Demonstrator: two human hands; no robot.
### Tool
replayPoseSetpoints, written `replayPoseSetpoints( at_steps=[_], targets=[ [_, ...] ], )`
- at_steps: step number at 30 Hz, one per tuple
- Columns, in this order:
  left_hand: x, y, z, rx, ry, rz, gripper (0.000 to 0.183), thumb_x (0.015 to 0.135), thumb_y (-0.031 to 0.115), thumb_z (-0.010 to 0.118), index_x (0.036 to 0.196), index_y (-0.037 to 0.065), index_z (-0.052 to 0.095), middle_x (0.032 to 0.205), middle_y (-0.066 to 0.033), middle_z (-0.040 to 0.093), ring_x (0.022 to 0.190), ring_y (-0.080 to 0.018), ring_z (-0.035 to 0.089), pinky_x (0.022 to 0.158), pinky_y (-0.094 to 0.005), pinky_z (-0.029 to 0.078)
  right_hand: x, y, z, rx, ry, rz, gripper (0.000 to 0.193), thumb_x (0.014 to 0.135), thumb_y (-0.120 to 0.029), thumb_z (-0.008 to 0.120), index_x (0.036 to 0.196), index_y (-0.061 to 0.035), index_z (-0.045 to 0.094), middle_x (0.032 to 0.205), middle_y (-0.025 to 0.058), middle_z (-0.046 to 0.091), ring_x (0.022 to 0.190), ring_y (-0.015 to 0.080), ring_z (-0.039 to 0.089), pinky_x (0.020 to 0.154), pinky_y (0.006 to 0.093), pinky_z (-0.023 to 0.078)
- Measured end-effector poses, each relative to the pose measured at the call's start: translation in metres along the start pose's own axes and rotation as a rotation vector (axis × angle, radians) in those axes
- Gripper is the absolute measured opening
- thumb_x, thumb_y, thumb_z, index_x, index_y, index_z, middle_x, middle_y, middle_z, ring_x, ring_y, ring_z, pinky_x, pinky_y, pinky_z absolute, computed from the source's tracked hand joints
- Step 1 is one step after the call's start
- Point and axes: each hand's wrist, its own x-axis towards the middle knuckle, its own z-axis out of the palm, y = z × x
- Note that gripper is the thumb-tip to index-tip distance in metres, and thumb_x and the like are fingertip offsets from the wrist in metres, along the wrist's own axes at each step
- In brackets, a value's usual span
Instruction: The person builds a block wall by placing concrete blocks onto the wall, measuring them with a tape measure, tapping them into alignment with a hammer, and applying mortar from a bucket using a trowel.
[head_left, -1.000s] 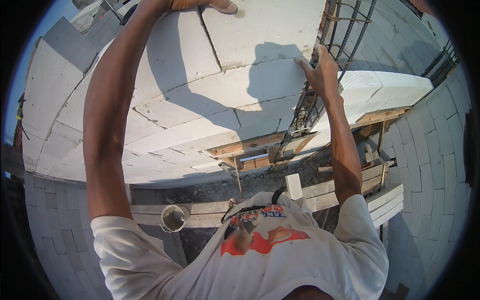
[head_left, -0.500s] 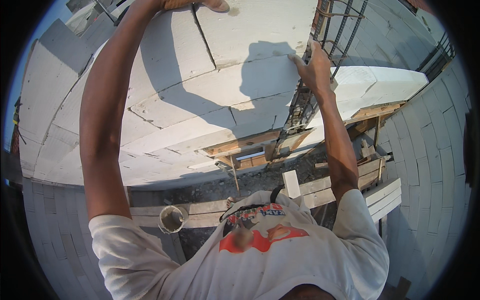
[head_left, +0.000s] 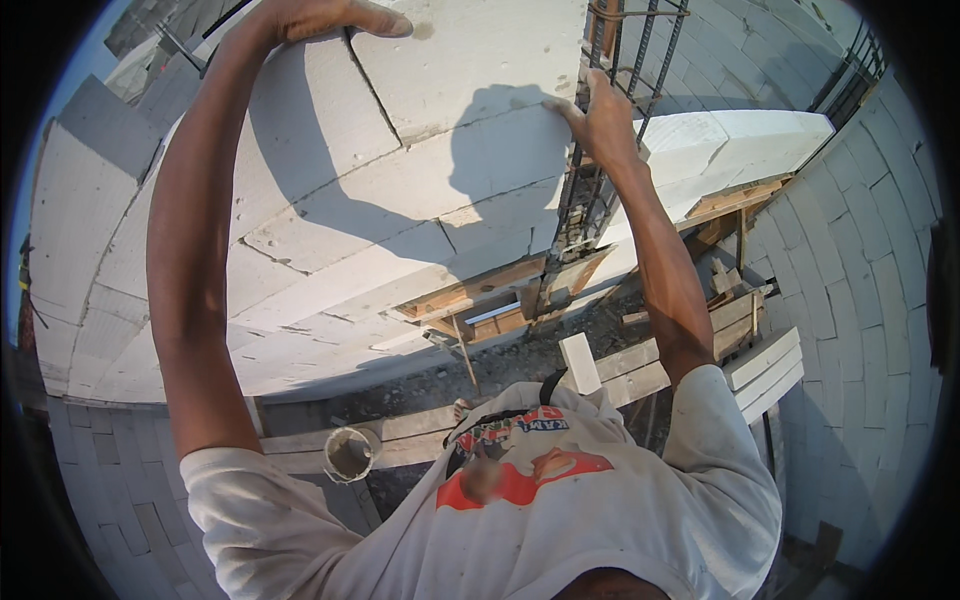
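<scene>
A large white lightweight concrete block [head_left: 485, 60] sits at the top of a wall of the same pale blocks [head_left: 340, 190]. My left hand [head_left: 335, 18] grips its upper left part, the thumb against the front face; the other fingers are partly hidden. At the block's right end, my right hand [head_left: 603, 125] holds the edge, thumb on the front face and fingers reaching round beside the rebar cage [head_left: 655, 55]. A narrow dark joint separates this block from its left neighbour. Shadows of my arm and hand fall across the wall.
Wooden planks [head_left: 410, 430] below carry a mortar-stained bucket [head_left: 350, 453] and an upright white block [head_left: 579, 362]. More white blocks [head_left: 765, 375] lie stacked at right. A timber-framed opening [head_left: 490, 310] is low in the wall. Grey block walls [head_left: 850, 270] rise at the right.
The view has shifted slightly, so the wall and rebar appear farther left and a little higher. Both hands keep their places on the block.
</scene>
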Motion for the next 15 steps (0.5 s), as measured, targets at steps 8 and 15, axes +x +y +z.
replayPoseSetpoints(
  at_steps=[8, 15],
  targets=[
    [-0.001, -0.017, 0.014, 0.047, -0.010, 0.015, 0.052, 0.093, 0.049, 0.065, 0.131, 0.014, 0.071, 0.130, -0.0112, 0.071, 0.111, -0.0330, 0.069, 0.098, -0.0461, 0.053, 0.000, 0.004, 0.000, 0.068, 0.029, 0.009, 0.056, 0.079, -0.035, 0.090, 0.111, 0.0014, 0.062, 0.089, 0.0217, 0.074, 0.085, 0.0389, 0.074, 0.074, 0.0437, 0.058],
    [0.025, -0.028, 0.024, 0.183, 0.018, 0.077, 0.054, 0.092, 0.047, 0.067, 0.135, 0.014, 0.068, 0.127, -0.0122, 0.072, 0.111, -0.0332, 0.069, 0.097, -0.0463, 0.054, 0.004, 0.025, -0.002, -0.023, 0.017, 0.016, 0.059, 0.079, -0.038, 0.090, 0.112, 0.0019, 0.061, 0.086, 0.0192, 0.075, 0.080, 0.0386, 0.074, 0.072, 0.0434, 0.058]
  ],
)
